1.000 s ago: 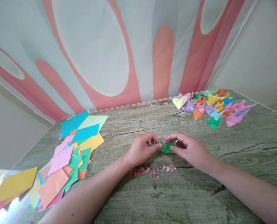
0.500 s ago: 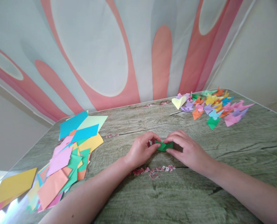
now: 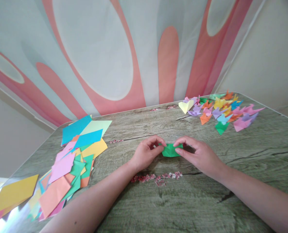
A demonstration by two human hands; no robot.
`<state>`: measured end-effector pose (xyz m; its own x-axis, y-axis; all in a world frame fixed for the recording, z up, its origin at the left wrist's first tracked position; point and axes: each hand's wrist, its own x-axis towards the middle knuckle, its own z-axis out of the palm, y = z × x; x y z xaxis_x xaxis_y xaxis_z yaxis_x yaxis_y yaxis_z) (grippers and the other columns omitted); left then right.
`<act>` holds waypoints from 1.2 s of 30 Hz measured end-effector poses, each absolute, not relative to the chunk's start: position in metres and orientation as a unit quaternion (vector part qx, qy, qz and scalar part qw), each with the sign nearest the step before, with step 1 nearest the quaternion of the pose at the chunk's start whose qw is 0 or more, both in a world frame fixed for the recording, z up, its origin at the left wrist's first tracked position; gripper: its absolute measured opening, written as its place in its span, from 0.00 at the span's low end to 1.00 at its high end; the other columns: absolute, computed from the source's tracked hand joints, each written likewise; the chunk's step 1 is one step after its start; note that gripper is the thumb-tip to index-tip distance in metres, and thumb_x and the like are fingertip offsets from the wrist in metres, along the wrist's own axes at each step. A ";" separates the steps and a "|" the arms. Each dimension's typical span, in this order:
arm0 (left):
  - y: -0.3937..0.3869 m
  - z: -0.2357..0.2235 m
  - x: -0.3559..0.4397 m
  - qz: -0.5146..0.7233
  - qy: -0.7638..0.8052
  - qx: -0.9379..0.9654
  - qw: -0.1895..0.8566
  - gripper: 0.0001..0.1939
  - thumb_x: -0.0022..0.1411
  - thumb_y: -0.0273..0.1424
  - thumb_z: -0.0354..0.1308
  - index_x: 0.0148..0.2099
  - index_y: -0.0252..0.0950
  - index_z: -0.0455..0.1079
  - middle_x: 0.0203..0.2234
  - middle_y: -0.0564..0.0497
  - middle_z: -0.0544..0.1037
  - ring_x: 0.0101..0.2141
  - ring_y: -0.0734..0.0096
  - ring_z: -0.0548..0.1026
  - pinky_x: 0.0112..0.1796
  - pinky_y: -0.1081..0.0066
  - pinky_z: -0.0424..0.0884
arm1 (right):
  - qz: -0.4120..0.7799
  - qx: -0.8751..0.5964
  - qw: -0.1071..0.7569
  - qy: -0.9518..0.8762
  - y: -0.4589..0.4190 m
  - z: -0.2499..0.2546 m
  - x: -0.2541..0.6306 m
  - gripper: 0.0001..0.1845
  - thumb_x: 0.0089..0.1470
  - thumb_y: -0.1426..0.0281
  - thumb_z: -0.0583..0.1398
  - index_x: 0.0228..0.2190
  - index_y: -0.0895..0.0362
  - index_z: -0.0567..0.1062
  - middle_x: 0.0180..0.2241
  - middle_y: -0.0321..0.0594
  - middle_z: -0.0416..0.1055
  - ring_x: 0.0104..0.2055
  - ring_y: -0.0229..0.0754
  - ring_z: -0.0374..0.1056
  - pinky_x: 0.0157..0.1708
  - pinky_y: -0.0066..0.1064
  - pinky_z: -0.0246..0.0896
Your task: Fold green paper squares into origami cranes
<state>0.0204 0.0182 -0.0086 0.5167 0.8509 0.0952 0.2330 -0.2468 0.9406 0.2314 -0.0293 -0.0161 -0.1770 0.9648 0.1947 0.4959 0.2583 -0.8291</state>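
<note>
A small folded piece of green origami paper [image 3: 170, 150] is held between my two hands above the middle of the wood-patterned table [image 3: 144, 197]. My left hand [image 3: 148, 150] pinches its left end between thumb and fingers. At its right end, the thumb and index finger of my right hand [image 3: 198, 152] grip the upper edge. The paper's front face shows creases; its back is hidden from me.
Loose coloured paper sheets [image 3: 61, 166] lie in an overlapping pile on the left. Many folded paper figures [image 3: 223, 110] cluster at the back right, with a pale yellow paper heart [image 3: 186, 106] at their left edge. Behind the table hangs a pink-and-white patterned backdrop [image 3: 168, 64].
My hands have moved slightly apart, and more of the green paper's face shows between them. The paper sheets and folded figures stay where they were.
</note>
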 end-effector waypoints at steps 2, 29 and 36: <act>0.018 -0.007 0.021 0.295 0.379 0.730 0.486 0.05 0.61 0.28 0.57 0.35 0.34 0.73 0.31 0.51 0.74 0.33 0.73 0.70 0.37 0.73 0.65 | 0.324 -0.515 0.363 -0.706 -0.030 -0.015 0.231 0.04 0.56 0.68 0.59 0.35 0.49 0.73 0.34 0.32 0.72 0.34 0.39 0.66 0.36 0.32 0.59; 0.015 -0.004 0.023 0.271 0.352 0.618 0.648 0.12 0.53 0.33 0.67 0.37 0.31 0.72 0.26 0.55 0.71 0.26 0.80 0.65 0.30 0.76 0.60 | 0.430 -0.478 0.356 -0.678 -0.028 -0.016 0.231 0.05 0.51 0.68 0.62 0.34 0.52 0.74 0.30 0.31 0.71 0.32 0.39 0.65 0.32 0.30 0.57; 0.017 -0.002 0.020 0.255 0.366 0.615 0.650 0.12 0.52 0.32 0.68 0.38 0.32 0.73 0.26 0.55 0.72 0.26 0.80 0.65 0.31 0.76 0.61 | 0.435 -0.479 0.355 -0.675 -0.028 -0.017 0.232 0.08 0.51 0.69 0.62 0.37 0.52 0.75 0.34 0.33 0.74 0.36 0.40 0.68 0.36 0.31 0.60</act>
<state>0.0200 0.0171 -0.0022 0.6026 0.7813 -0.1623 0.1192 0.1129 0.9864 0.2315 -0.0279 -0.0170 -0.2891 0.9553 0.0621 0.3390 0.1628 -0.9266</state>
